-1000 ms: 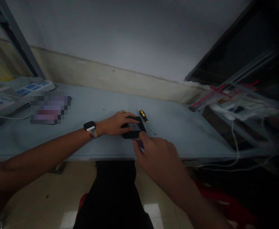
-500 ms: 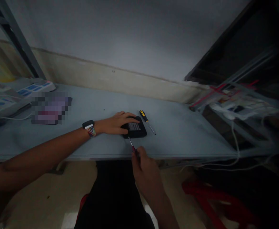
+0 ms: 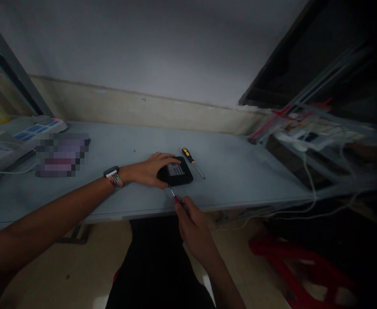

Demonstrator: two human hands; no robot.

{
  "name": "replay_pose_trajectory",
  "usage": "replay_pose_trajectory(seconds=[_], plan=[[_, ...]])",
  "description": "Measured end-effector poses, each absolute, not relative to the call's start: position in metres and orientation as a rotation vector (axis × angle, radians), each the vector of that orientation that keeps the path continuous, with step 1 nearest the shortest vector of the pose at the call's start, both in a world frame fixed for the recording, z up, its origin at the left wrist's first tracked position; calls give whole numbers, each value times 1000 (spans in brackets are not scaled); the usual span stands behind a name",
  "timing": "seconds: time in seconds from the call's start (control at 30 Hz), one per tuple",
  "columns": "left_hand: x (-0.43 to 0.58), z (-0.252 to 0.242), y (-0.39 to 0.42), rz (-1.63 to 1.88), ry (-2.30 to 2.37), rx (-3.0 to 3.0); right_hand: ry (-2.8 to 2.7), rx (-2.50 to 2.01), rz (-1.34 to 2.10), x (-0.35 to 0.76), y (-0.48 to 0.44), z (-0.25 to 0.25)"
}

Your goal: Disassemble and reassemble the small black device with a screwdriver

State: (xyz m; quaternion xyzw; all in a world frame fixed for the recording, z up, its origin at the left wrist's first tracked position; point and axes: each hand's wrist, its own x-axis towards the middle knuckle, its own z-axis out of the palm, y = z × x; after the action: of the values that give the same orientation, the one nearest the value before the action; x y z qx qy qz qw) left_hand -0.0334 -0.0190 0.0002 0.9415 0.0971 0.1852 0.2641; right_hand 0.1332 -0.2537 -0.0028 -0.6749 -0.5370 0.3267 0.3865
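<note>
A flat black box (image 3: 184,172) with a printed label lies on the grey-blue table. My left hand (image 3: 150,171) grips its left side, thumb at the near left corner and fingers over the far edge. My right hand (image 3: 190,223) is closed round the handle of a red screwdriver (image 3: 175,198), whose metal tip points at the box's near left corner beside my left thumb. Whether the tip touches the box cannot be made out. To the right of the box lies a yellow-and-black screwdriver (image 3: 192,162), its shaft towards me.
Power strips (image 3: 40,130) with cables and a blurred-out flat object (image 3: 62,156) are on the table's left. A metal frame, a white cable (image 3: 310,176) and a white device stand at the right. A red stool (image 3: 278,257) is below, and a wall rises behind.
The view has shifted slightly. My left thumb has moved from the box's top to its near left corner, and the screwdriver tip has gone to that corner too.
</note>
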Motion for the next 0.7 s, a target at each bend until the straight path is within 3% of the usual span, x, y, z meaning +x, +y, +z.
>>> replay_pose_trajectory(seconds=[0.27, 0.7], plan=[[-32, 5, -21, 535, 254, 2521, -1441, -1932, 743, 134, -261, 14], [-33, 7, -24, 460, 312, 2535, -1679, -2099, 255, 134, -261, 5]])
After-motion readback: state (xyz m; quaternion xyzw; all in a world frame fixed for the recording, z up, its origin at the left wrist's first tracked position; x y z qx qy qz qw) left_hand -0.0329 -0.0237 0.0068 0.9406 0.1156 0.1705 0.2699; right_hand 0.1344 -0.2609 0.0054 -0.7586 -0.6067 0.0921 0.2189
